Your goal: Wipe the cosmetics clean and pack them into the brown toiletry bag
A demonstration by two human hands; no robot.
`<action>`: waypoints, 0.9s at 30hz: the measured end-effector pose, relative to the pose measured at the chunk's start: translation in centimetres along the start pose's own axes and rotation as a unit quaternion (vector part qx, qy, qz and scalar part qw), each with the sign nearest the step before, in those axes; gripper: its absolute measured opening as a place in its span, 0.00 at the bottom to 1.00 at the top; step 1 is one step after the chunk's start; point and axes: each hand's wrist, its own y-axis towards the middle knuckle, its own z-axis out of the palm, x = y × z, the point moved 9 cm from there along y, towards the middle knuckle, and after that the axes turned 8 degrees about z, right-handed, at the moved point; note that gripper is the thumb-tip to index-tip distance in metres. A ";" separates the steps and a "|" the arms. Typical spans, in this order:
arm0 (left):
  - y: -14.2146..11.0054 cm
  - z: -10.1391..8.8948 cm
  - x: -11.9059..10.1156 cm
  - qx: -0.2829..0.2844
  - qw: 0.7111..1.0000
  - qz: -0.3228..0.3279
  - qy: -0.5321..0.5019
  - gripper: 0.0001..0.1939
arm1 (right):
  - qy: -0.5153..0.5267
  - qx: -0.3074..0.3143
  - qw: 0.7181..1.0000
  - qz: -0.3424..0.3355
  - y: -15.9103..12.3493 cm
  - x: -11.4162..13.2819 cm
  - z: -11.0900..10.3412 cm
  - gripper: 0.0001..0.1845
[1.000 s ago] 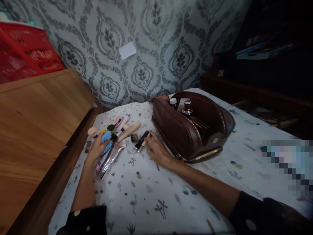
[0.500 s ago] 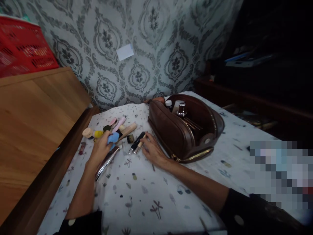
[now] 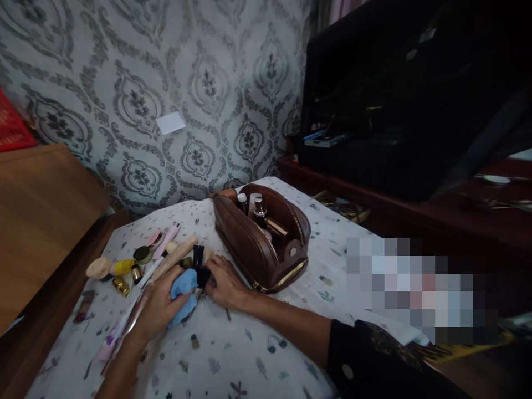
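My left hand (image 3: 160,307) is closed around a light blue cloth (image 3: 184,292) on the patterned sheet (image 3: 233,354). My right hand (image 3: 224,285) lies right beside it, fingers pinched on a small black tube (image 3: 202,275) that touches the cloth. Just beyond my right hand sits an open brown leather pouch (image 3: 253,252) with small bottles (image 3: 254,206) standing inside. Left of my hands lie several cosmetics: a beige tube (image 3: 174,257), a pink tube (image 3: 166,242), a round dark compact (image 3: 142,255) and a yellow piece (image 3: 122,267).
A wooden board (image 3: 37,221) runs along the left side. Patterned wallpaper (image 3: 187,83) with a white card (image 3: 170,122) is behind. To the right stand a dark red shelf (image 3: 374,205) and a black unit (image 3: 394,94). A blurred patch covers the lower right.
The view has swung right. My left hand brought the blue cloth toward the middle, and my right hand picked up a black tube and moved it against the cloth.
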 end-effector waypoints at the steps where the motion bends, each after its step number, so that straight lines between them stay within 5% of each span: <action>1: 0.1 0.3 -0.1 -0.003 1.000 0.000 -0.022 0.08 | -0.001 0.000 1.000 -0.004 0.0 0.2 -0.1 0.19; 7: -0.2 2.8 0.8 0.020 0.995 -0.047 -0.085 0.09 | 0.033 0.008 0.999 -0.022 -0.2 0.6 -0.5 0.22; 15: -0.3 3.7 0.5 0.030 0.982 -0.073 -0.174 0.12 | 0.136 0.030 0.990 -0.014 -1.0 0.2 -0.6 0.30; 22: -0.3 3.8 -0.2 0.016 0.982 -0.101 -0.157 0.11 | 0.422 0.144 0.894 0.052 -2.7 -1.5 0.5 0.26; 27: -0.2 1.9 -0.8 -0.050 0.991 -0.075 -0.102 0.16 | 0.450 0.163 0.871 0.109 -2.8 -2.0 0.9 0.26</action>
